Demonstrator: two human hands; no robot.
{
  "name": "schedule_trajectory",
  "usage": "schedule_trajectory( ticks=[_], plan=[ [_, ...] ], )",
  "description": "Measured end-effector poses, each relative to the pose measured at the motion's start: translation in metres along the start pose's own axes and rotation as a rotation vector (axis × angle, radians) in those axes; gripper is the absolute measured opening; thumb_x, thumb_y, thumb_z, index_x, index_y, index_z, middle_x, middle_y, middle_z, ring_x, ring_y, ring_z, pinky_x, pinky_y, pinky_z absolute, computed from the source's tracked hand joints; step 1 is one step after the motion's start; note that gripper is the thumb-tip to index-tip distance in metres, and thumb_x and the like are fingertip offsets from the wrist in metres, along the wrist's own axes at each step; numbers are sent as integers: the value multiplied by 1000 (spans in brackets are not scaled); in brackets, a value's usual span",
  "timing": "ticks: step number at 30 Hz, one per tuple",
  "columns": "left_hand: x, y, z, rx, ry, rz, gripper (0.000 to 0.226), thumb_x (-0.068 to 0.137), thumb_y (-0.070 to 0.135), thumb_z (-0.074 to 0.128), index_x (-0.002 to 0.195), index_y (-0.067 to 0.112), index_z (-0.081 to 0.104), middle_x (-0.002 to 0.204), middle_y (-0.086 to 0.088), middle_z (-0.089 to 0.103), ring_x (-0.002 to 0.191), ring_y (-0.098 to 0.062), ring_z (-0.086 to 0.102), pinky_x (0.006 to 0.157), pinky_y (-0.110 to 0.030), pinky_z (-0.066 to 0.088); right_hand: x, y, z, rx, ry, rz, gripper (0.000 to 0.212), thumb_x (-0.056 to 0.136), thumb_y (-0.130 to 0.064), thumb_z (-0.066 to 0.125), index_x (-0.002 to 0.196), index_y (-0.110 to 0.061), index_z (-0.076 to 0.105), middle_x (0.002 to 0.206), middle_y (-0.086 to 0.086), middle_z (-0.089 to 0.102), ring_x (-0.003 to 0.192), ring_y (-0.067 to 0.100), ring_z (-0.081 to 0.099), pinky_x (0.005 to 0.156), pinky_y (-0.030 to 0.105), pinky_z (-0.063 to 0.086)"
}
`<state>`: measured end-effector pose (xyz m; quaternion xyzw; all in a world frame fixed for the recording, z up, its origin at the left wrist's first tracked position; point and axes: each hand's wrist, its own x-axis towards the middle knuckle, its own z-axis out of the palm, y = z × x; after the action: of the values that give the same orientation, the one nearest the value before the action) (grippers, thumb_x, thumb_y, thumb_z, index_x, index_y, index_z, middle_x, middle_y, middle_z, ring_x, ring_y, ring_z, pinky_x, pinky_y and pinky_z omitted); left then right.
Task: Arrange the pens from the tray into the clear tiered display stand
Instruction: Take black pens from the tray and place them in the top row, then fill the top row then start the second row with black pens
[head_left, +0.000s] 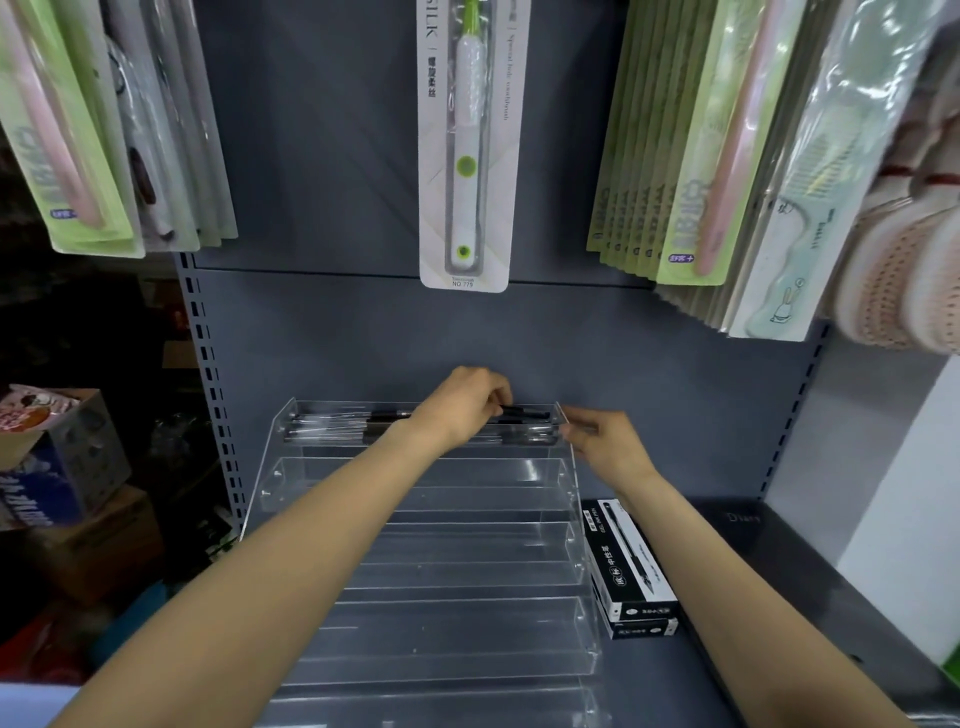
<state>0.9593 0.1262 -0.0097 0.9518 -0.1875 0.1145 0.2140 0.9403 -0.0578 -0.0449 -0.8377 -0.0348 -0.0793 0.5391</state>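
A clear tiered display stand (415, 561) sits on the grey shelf in front of me. Its top tier holds several clear pens with black caps (332, 423), lying lengthwise. My left hand (462, 402) reaches over that top tier and pinches a black-capped pen (527, 413) near its right end. My right hand (605, 441) is at the stand's upper right corner, fingers curled against the side wall; whether it holds anything is unclear. The lower tiers hold no pens. No tray is in view.
Two stacked black pen boxes (631, 566) lie right of the stand. Packaged toothbrushes (465, 145) hang above, with more packs at the left (93, 130) and right (717, 156). Cardboard boxes (62, 457) stand at the left beyond the shelf upright.
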Motion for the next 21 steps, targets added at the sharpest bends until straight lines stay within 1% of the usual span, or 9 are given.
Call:
schedule_trajectory(
  ticks=[2, 5, 7, 10, 13, 16, 18, 19, 21],
  plan=[
    [2, 3, 3, 66, 20, -12, 17, 89, 5, 58, 102, 12, 66, 105, -7, 66, 95, -21, 61, 85, -32, 50, 0, 0, 0, -8, 6, -6, 32, 91, -8, 58, 123, -10, 61, 120, 8, 65, 117, 23, 58, 108, 40, 42],
    [4, 4, 7, 164, 62, -22, 19, 89, 10, 60, 104, 17, 67, 108, -5, 66, 99, -24, 62, 82, -32, 50, 0, 0, 0, -19, 9, -10, 31, 91, -10, 58, 122, -11, 62, 118, 7, 66, 115, 21, 59, 107, 40, 42],
    [5, 3, 8, 170, 66, -39, 19, 88, 10, 60, 104, 19, 68, 110, -5, 66, 100, -25, 62, 83, -32, 50, -1, -1, -1, -19, 10, -6, 32, 91, -10, 59, 122, -11, 62, 118, 7, 66, 115, 20, 59, 107, 38, 42],
    [7, 0, 7, 152, 73, -40, 17, 87, 13, 61, 100, 20, 70, 108, -3, 68, 98, -22, 62, 77, -27, 48, -2, -3, -2, -43, 2, -5, 34, 91, -12, 60, 124, -10, 60, 123, 5, 64, 118, 19, 56, 107, 30, 39],
    [7, -2, 5, 126, 78, -29, 15, 88, 16, 62, 99, 20, 71, 106, 0, 68, 98, -20, 62, 77, -27, 47, -6, -9, -4, -74, 6, -16, 34, 90, -10, 60, 125, -9, 60, 125, 6, 63, 119, 19, 56, 99, 20, 37],
    [0, -3, 0, 67, 90, -19, 18, 91, 14, 57, 103, 20, 69, 107, 1, 68, 98, -19, 62, 83, -34, 51, -14, -17, -2, -162, 88, -57, 33, 90, -8, 60, 123, -5, 60, 121, 9, 65, 117, 22, 57, 90, 12, 36],
    [-10, -6, -4, -16, 137, -6, 18, 91, 14, 57, 105, 19, 67, 104, 3, 68, 95, -15, 62, 83, -33, 51, -20, -25, 4, -221, 159, -127, 27, 91, -6, 57, 117, -2, 63, 114, 11, 67, 111, 24, 60, 81, 11, 37],
    [-18, -9, -6, -54, 170, -6, 18, 90, 15, 58, 105, 19, 67, 102, 4, 68, 93, -13, 61, 82, -32, 51, -23, -30, 9, -234, 172, -163, 27, 91, -6, 56, 117, -3, 63, 114, 10, 67, 110, 24, 61, 81, 12, 38],
    [-37, -20, -12, -95, 236, -19, 17, 89, 18, 59, 104, 21, 66, 100, 5, 68, 89, -11, 61, 82, -34, 52, -31, -45, 27, -232, 147, -206, 31, 92, -9, 56, 123, -8, 61, 119, 8, 65, 111, 21, 60, 90, 13, 39]
  ],
)
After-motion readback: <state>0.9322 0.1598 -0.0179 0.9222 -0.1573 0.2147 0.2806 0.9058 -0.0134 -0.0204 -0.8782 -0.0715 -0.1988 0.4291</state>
